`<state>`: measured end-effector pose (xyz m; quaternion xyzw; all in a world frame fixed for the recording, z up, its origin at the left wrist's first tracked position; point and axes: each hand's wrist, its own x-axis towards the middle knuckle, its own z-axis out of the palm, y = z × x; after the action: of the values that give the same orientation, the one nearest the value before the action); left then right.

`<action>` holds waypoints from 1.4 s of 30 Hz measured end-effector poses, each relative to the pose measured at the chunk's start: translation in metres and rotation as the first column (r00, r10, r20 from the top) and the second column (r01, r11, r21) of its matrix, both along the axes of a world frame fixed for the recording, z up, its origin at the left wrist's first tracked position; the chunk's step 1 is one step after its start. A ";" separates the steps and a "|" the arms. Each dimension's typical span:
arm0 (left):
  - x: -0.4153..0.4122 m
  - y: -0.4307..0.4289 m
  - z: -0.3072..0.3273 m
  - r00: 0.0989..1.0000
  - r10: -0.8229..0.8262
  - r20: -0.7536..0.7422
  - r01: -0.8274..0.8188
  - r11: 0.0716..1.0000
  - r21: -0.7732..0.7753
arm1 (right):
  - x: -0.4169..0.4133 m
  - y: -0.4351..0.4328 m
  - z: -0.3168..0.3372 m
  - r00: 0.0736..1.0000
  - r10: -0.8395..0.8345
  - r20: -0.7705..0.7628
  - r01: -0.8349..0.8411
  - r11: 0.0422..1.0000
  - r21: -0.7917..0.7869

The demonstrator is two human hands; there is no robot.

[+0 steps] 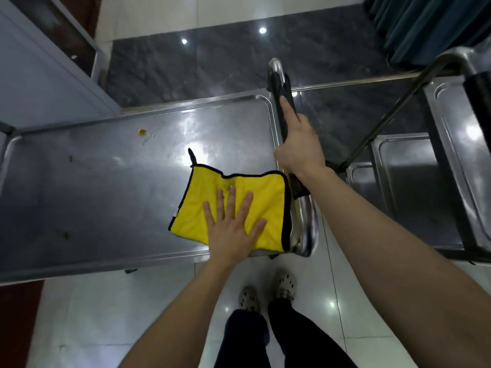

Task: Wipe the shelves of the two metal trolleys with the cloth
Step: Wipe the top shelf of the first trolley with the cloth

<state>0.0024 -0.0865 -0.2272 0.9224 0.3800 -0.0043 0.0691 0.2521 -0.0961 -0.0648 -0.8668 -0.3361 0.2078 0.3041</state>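
A yellow cloth with black edging lies flat on the right end of the nearer trolley's steel top shelf. My left hand presses on the cloth with straight, spread fingers. My right hand grips the black-padded handle at the shelf's right end, index finger stretched along it. The shelf carries a yellow blob and small dark green specks. A second metal trolley stands at the right, its shelves partly cut off by the frame.
A grey cabinet stands at the far left behind the trolley. A dark curtain hangs at the top right. Glossy floor tiles, white and dark marbled, surround the trolleys. My legs and shoes are below the shelf's near edge.
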 end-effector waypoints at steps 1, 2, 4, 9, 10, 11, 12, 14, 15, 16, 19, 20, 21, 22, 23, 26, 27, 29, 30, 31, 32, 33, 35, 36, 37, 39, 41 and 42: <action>-0.010 0.004 0.001 1.000 0.021 -0.010 -0.021 1.000 -0.007 | 0.000 0.000 -0.001 1.000 0.001 -0.003 -0.001 1.000 0.002; -0.021 0.008 0.001 0.999 0.047 -0.020 -0.047 0.999 -0.012 | 0.001 0.000 -0.002 1.000 0.000 -0.004 0.000 1.000 0.002; -0.041 0.014 0.000 0.996 0.084 -0.035 -0.085 0.996 -0.030 | 0.002 0.000 -0.004 1.000 0.002 -0.007 -0.002 1.000 0.001; -0.034 0.039 0.003 0.983 0.166 -0.081 -0.173 0.980 -0.093 | 0.005 0.002 -0.008 0.999 0.010 0.036 -0.010 1.000 -0.018; -0.025 0.054 0.006 0.976 0.194 -0.102 -0.205 0.971 -0.122 | 0.006 0.003 -0.008 0.999 0.014 0.052 -0.013 1.000 -0.027; -0.018 0.074 0.010 0.968 0.218 -0.123 -0.235 0.960 -0.153 | 0.006 0.003 -0.009 0.998 0.018 0.067 -0.015 0.999 -0.038; -0.012 0.098 0.014 0.961 0.240 -0.138 -0.263 0.948 -0.181 | 0.007 0.003 -0.010 0.997 0.019 0.076 -0.016 0.999 -0.048; -0.006 0.143 0.023 0.947 0.280 -0.157 -0.309 0.928 -0.208 | 0.008 0.003 -0.012 0.997 0.011 0.072 -0.007 0.998 -0.060; -0.004 0.158 0.024 0.941 0.297 -0.162 -0.327 0.922 -0.207 | 0.009 0.004 -0.014 0.997 0.006 0.072 -0.001 0.998 -0.065; -0.002 0.166 0.023 0.937 0.311 -0.160 -0.339 0.920 -0.198 | 0.009 0.005 -0.016 0.996 0.007 0.084 0.000 0.997 -0.077; 0.003 0.161 0.019 0.944 0.300 -0.137 -0.320 0.933 -0.162 | 0.009 0.009 -0.016 0.981 0.035 0.190 -0.006 0.988 -0.153; 0.002 0.156 0.019 0.952 0.273 -0.136 -0.293 0.942 -0.161 | 0.009 0.009 -0.015 0.972 0.046 0.230 -0.006 0.985 -0.171; -0.004 0.151 0.020 0.960 0.243 -0.139 -0.264 0.950 -0.165 | 0.009 0.010 -0.013 0.965 0.054 0.257 -0.007 0.984 -0.178; -0.012 0.145 0.021 0.968 0.211 -0.139 -0.233 0.958 -0.166 | 0.009 0.011 -0.012 0.962 0.054 0.268 -0.006 0.985 -0.175; -0.023 0.136 0.022 0.975 0.179 -0.134 -0.200 0.967 -0.160 | 0.010 0.012 -0.011 0.961 0.049 0.271 -0.003 0.986 -0.169; -0.072 0.088 0.021 0.991 0.090 -0.104 -0.103 0.986 -0.131 | 0.009 0.017 -0.010 0.956 0.057 0.287 -0.003 0.983 -0.186; -0.089 0.071 0.022 0.993 0.064 -0.100 -0.078 0.988 -0.136 | 0.009 0.018 -0.010 0.955 0.058 0.291 0.003 0.979 -0.205; -0.114 0.053 0.022 0.992 0.036 -0.119 -0.057 0.982 -0.179 | 0.009 0.020 -0.009 0.937 0.068 0.344 0.043 0.951 -0.307; -0.120 0.053 0.023 0.990 0.030 -0.140 -0.058 0.978 -0.200 | 0.006 0.021 -0.009 0.900 0.101 0.425 0.069 0.928 -0.365; -0.123 0.057 0.025 0.986 0.025 -0.166 -0.061 0.974 -0.218 | -0.001 0.025 -0.010 0.844 0.151 0.515 0.078 0.915 -0.395; -0.121 0.063 0.029 0.982 0.020 -0.186 -0.063 0.971 -0.231 | -0.012 0.031 -0.011 0.795 0.199 0.573 0.042 0.924 -0.379; -0.119 0.070 0.031 0.981 0.015 -0.194 -0.061 0.971 -0.232 | -0.026 0.040 -0.015 0.776 0.237 0.585 -0.040 0.944 -0.329; -0.111 0.083 0.035 0.979 0.012 -0.206 -0.055 0.977 -0.206 | -0.064 0.061 -0.034 0.806 0.313 0.503 -0.214 0.945 -0.246; -0.108 0.087 0.034 0.980 0.020 -0.199 -0.060 0.978 -0.200 | -0.082 0.070 -0.048 0.829 0.353 0.434 -0.269 0.932 -0.244; -0.108 0.091 0.032 0.982 0.033 -0.184 -0.069 0.978 -0.195 | -0.098 0.078 -0.062 0.847 0.384 0.368 -0.307 0.918 -0.251; -0.110 0.096 0.027 0.988 0.057 -0.144 -0.081 0.983 -0.167 | -0.118 0.095 -0.091 0.868 0.411 0.279 -0.343 0.902 -0.260; -0.114 0.101 0.021 0.991 0.069 -0.110 -0.083 0.988 -0.129 | -0.123 0.120 -0.110 0.876 0.420 0.238 -0.360 0.897 -0.256; -0.115 0.103 0.018 0.993 0.072 -0.090 -0.082 0.990 -0.113 | -0.121 0.134 -0.117 0.876 0.424 0.228 -0.366 0.894 -0.257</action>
<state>-0.1125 0.0163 -0.2092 0.9004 0.4170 -0.0632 0.1064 0.1308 0.0382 -0.1819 -0.8265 -0.5227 0.1755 0.1133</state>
